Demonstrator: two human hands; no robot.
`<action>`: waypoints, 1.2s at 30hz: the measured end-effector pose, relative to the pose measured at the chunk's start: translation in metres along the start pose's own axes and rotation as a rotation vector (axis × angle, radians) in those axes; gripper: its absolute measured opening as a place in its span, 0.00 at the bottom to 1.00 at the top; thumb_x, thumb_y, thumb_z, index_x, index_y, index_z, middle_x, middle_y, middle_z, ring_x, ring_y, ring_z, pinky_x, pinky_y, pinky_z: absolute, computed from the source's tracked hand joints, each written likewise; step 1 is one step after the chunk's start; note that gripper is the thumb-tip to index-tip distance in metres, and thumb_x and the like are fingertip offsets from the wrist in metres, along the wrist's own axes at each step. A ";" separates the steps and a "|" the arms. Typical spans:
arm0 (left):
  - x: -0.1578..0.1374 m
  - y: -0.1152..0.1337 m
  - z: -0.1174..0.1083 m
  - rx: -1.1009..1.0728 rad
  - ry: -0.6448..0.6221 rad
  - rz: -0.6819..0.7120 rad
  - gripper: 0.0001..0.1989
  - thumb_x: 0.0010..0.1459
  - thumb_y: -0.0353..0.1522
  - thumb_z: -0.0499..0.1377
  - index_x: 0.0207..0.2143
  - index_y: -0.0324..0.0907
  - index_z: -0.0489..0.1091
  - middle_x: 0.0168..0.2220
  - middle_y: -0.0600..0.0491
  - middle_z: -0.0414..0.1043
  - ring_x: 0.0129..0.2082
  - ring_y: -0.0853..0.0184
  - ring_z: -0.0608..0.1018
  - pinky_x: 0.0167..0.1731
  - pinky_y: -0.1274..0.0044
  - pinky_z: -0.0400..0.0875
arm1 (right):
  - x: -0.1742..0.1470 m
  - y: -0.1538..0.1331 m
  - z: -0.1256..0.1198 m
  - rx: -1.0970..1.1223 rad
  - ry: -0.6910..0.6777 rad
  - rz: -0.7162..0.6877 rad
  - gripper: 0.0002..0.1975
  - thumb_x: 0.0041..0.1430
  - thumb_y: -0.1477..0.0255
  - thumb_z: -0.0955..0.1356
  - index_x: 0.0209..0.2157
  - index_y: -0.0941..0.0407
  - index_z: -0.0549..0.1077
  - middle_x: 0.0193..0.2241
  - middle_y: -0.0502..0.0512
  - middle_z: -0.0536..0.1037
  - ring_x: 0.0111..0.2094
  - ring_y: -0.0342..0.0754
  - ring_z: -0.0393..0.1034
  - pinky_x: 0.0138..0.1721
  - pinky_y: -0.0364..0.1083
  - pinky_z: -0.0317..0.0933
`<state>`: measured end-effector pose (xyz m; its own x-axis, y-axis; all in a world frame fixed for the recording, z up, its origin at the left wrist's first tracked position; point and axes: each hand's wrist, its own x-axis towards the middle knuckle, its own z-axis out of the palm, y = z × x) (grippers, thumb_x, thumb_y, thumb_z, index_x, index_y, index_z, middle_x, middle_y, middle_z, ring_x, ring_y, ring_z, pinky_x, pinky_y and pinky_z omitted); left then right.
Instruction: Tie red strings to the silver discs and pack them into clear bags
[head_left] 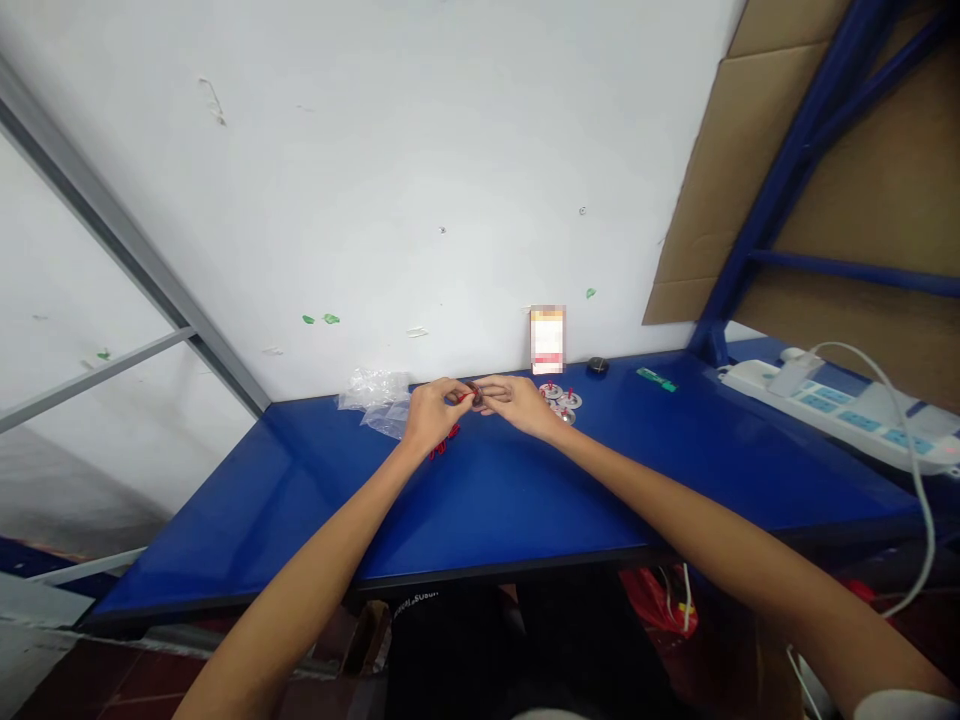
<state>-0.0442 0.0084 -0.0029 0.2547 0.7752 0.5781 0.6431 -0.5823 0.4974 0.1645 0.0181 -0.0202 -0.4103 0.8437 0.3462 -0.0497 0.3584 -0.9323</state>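
Over the blue table [495, 505], toward its far side, the left hand [432, 412] and right hand [519, 404] pinch a small dark piece [477, 397]; it looks light, probably stiff, best held by its edges.

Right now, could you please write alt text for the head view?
A left hand and right hand hold a small dark item over a blue table. Clear plastic lies beside the left hand, pale discs near the right; a white power strip sits farther right.
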 end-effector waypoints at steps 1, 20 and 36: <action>0.000 0.001 0.001 -0.011 0.000 -0.012 0.07 0.61 0.34 0.64 0.37 0.44 0.83 0.37 0.51 0.84 0.34 0.63 0.82 0.40 0.73 0.75 | 0.000 0.002 0.000 -0.016 0.013 -0.006 0.20 0.62 0.60 0.75 0.51 0.56 0.80 0.45 0.60 0.86 0.43 0.56 0.85 0.48 0.57 0.80; 0.006 0.002 -0.006 -0.588 -0.213 -0.284 0.22 0.63 0.49 0.65 0.46 0.39 0.80 0.43 0.44 0.83 0.35 0.64 0.82 0.31 0.75 0.77 | -0.002 -0.041 -0.037 -0.776 0.012 -0.250 0.07 0.66 0.71 0.70 0.39 0.54 0.82 0.39 0.55 0.85 0.38 0.48 0.78 0.42 0.45 0.68; 0.004 -0.009 0.003 -0.466 -0.209 -0.289 0.15 0.65 0.39 0.60 0.47 0.40 0.76 0.41 0.46 0.80 0.31 0.68 0.79 0.28 0.77 0.75 | -0.001 -0.057 -0.106 -0.767 -0.293 0.120 0.08 0.53 0.72 0.72 0.33 0.55 0.85 0.33 0.52 0.86 0.35 0.49 0.79 0.36 0.42 0.67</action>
<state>-0.0465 0.0175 -0.0069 0.2833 0.9230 0.2605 0.3343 -0.3496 0.8752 0.2639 0.0389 0.0432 -0.5991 0.7933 0.1081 0.6012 0.5350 -0.5936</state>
